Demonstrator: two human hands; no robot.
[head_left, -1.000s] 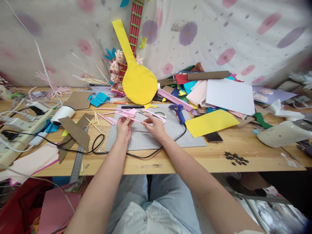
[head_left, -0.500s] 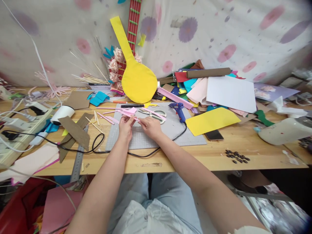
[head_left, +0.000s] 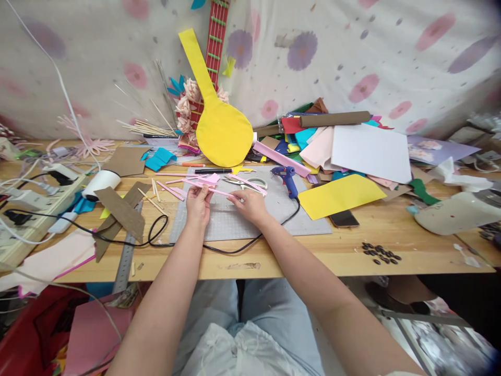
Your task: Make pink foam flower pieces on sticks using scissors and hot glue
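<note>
A thin pink strip [head_left: 221, 193] is stretched between my two hands above the grey cutting mat [head_left: 309, 223]. My left hand [head_left: 199, 207] pinches it near one end, and my right hand [head_left: 250, 204] pinches it at the other. Just beyond my fingers lie more pink pieces [head_left: 211, 179] and a pair of scissors [head_left: 261, 184], its blades partly under pink strips. Right of my right hand a blue glue gun [head_left: 287, 180] rests on the mat. A black marker [head_left: 213, 171] lies along the mat's far edge.
A yellow banjo-shaped piece [head_left: 225, 133] leans at the back. Yellow sheet [head_left: 342, 194], phone [head_left: 344, 218] and black beads [head_left: 381, 251] lie to the right. The glue gun's black cord [head_left: 235, 251] crosses in front. Left are brown strips [head_left: 121, 214] and a power strip [head_left: 39, 224].
My hands have moved apart, the right one shifting to the right. More of the pink strip now shows between them.
</note>
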